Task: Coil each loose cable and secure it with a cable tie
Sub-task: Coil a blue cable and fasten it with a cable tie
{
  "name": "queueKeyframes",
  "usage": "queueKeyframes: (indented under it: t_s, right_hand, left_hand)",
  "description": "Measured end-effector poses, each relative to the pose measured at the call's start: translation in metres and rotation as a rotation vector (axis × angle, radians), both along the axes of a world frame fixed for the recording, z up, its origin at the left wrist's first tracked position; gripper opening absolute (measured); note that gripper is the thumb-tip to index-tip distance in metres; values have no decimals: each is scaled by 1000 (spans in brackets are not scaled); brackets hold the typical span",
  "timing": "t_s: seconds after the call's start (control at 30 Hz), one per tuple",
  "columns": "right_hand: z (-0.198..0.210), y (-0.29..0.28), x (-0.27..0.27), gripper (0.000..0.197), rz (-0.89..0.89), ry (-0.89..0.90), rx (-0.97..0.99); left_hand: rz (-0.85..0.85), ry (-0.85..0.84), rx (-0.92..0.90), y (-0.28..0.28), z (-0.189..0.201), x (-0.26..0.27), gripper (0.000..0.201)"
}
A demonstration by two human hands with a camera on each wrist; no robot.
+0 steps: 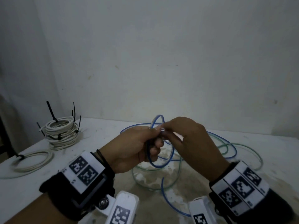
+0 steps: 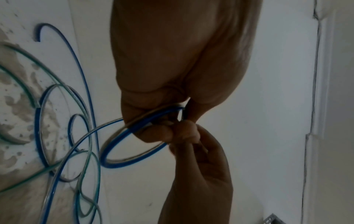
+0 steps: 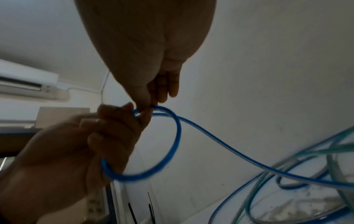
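cable feel: the thin blue plastic-sheathed cable [image 1: 168, 156] looks light and springy to me, the kind that keeps its curl and wants to pop back open, and probably a bit slick too.
where to grab: I'd say right where the turns cross, so the loops stack up and can't fan out.
left hand: the left hand [image 1: 137, 147] has its fingers curled round a small loop of the blue cable, the loop hanging below it towards 6 o'clock.
right hand: the right hand [image 1: 191, 143] pinches the same cable at the top of that loop, touching the left hand's fingertips.
rest of it: the loose blue length trails off to 3 o'clock onto the stained white tabletop [image 1: 29, 188], tangled with a thin green cable [image 1: 242, 145].
done pile: white cable coils with black ties [image 1: 62, 131] sit at about 10 o'clock, well apart from the hands.
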State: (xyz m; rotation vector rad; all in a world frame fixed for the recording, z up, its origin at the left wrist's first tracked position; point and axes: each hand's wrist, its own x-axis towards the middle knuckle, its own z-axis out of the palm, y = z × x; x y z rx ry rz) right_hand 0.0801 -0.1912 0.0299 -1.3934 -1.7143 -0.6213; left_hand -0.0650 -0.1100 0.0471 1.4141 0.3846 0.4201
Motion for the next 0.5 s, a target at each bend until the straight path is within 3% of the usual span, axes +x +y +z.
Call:
queueKeyframes:
  t_s: [0.07, 0.1, 0.17, 0.27, 0.37, 0.5]
  right_hand:
    - [2, -2, 6, 24, 73, 268, -20]
    - [4, -3, 9, 33, 88, 320, -56]
    - [9, -4, 16, 53, 51, 202, -205]
    - [16, 2, 17, 50, -59, -25, -380]
    - [25, 7, 15, 31, -16, -87, -241]
    - [24, 6, 17, 34, 23, -25, -223]
  left_hand:
    - [-17, 10, -5, 5, 0, -3, 25]
    - [-32, 25, -6, 7, 0, -4, 25]
    - [-79, 65, -13, 7, 0, -6, 23]
    - [-126, 108, -19, 4, -3, -6, 22]
    - [-128, 93, -98, 4, -2, -6, 19]
    - [-161, -62, -348, 11, 0, -9, 30]
